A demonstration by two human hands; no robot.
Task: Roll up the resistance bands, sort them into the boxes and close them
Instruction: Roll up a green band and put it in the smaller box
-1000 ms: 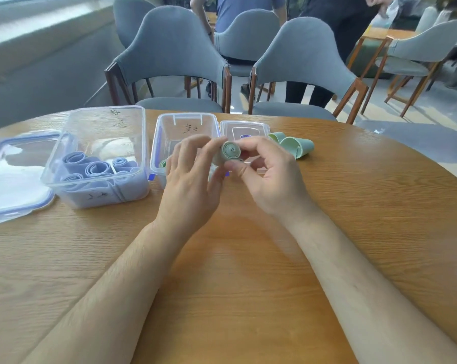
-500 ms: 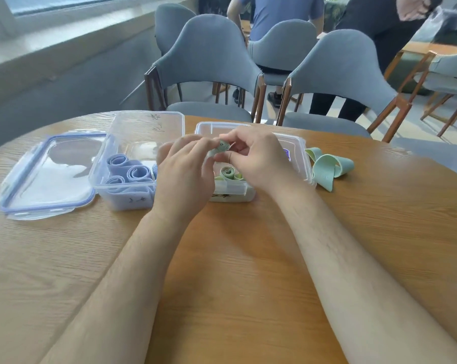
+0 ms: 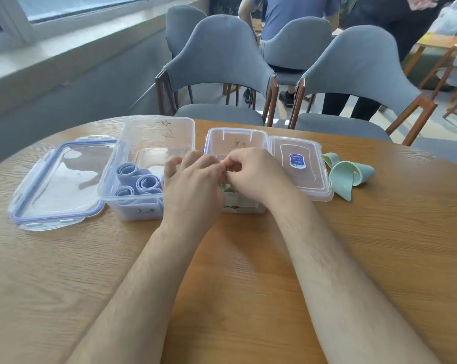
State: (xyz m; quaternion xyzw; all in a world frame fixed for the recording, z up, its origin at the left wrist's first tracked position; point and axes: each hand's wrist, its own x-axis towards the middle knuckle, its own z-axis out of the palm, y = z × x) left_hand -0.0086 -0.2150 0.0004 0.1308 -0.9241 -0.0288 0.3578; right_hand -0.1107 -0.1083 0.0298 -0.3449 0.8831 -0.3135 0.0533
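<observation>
1. Hands. Your left hand (image 3: 193, 185) and right hand (image 3: 253, 172) meet, fingers curled, above the smaller clear box (image 3: 235, 131). The right thumb and forefinger pinch a rolled green band (image 3: 225, 168), of which only a sliver shows. Whether the left hand pinches it too or merely steadies it cannot be told.
2. Handling. Judge the band light, thin and springy, so a roll is likely to uncoil once it is freed. Hold it across its flat ends, or clamp the outer tail against the coil, and seat it upright against its neighbours so they keep it wound.
3. Smaller box. One stowed green roll (image 3: 226, 187) is visible below your fingers. The hands hide any others.
4. Larger clear box (image 3: 109, 179). Three blue rolls (image 3: 148, 183) stand on end at the near side. Your left hand may hide a fourth.
5. Unrolled stock. The loose green bands (image 3: 349, 174) lie on the wooden table (image 3: 392, 232), just right of the small lid (image 3: 311, 179). There appear to be two, overlapped, though the exact count is uncertain. They look limp, so lift one by an end.
6. Containers. There are two boxes, both open, and two lids. The blue-rimmed lid (image 3: 61, 179) lies left of the larger box, and the small lid lies right of the smaller box.
7. Fragility. The boxes look rigid and light, so steady one before pressing its lid on.
</observation>
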